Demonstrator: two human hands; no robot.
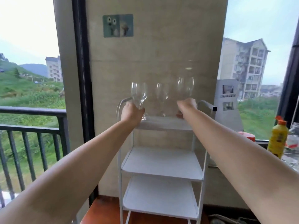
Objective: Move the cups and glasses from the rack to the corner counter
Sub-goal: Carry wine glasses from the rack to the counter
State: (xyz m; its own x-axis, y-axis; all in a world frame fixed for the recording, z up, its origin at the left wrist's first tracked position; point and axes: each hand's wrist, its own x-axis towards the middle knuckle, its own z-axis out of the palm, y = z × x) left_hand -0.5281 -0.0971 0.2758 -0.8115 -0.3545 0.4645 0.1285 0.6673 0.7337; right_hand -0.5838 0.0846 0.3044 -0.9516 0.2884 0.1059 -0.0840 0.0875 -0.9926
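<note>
Glass stems within both grips

Two bare forearms, entering from seven and five o'clock — no sleeves, no watch, no rings or bands visible. Left hand and right hand uncovered too — no gloves. Fingernails too blurred to make out.

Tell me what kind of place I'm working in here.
Likely a home kitchen corner beside a balcony in an upper-floor flat. A white rack holds wine glasses, a yellow bottle stands on the counter at right, and a balcony railing overlooks hills and apartment blocks.
</note>
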